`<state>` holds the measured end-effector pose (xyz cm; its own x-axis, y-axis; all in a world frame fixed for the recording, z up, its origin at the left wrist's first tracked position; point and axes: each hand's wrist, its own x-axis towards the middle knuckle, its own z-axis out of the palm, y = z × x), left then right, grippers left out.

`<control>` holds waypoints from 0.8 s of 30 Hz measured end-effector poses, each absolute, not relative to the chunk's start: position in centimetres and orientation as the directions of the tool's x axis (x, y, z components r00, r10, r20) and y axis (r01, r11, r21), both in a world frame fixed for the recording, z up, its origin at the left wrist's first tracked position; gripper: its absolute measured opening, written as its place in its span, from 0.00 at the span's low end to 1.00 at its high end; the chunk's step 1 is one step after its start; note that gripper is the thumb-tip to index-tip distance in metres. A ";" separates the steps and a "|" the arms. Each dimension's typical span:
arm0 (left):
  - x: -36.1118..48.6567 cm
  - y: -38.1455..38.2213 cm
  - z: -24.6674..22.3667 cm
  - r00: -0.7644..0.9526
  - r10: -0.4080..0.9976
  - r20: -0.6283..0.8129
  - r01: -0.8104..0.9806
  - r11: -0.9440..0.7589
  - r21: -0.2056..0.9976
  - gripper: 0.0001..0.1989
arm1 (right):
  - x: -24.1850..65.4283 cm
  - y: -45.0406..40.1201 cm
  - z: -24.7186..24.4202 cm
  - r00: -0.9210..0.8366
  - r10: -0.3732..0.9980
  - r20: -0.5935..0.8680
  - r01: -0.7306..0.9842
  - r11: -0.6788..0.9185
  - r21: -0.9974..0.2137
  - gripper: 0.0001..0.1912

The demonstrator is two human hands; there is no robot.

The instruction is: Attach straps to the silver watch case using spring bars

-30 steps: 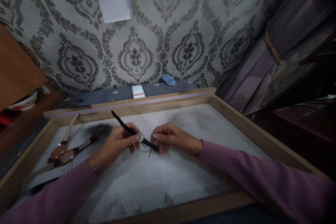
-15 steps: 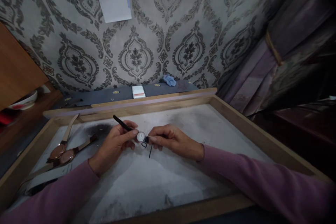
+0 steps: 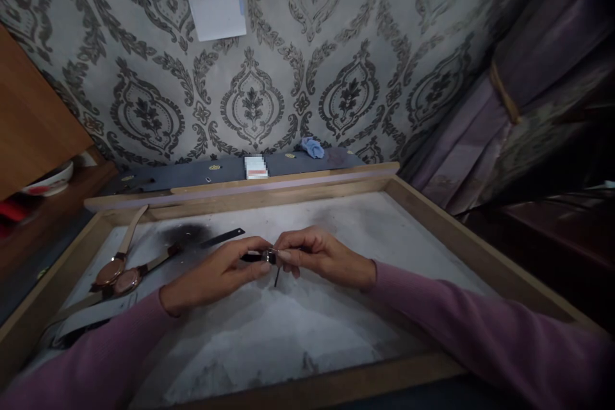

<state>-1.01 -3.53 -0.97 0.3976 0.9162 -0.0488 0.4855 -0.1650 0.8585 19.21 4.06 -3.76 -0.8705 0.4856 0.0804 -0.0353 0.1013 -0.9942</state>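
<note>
No readable text in view — no brand, number or sign I can make out. White card (image 3: 256, 167) on the blue ledge (image 3: 233, 168): face pixelated, reddish band low down, print illegible. Pale paper sheet (image 3: 218, 16) on the patterned wall (image 3: 300, 45): blue patch at top right corner, any writing too faint to tell. Held watch (image 3: 269, 257): case tipped, dial can't be read. Two rose-gold watches (image 3: 110, 271) at left in the tray (image 3: 449, 234) — dials too small and dim for numerals or maker names
</note>
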 end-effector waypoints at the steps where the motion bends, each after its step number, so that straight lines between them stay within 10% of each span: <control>1: -1.1 -3.5 -0.9 0.405 0.913 -0.055 0.498 -0.170 0.850 0.10 | 19.2 4.1 -3.7 -0.872 0.482 0.082 -0.036 0.105 -0.994 0.18; 24: -0.9 -3.6 -1.6 0.333 0.943 -0.028 0.164 -0.028 0.986 0.09 | 19.4 3.0 -3.0 -0.843 0.531 0.086 -0.047 0.086 -0.995 0.22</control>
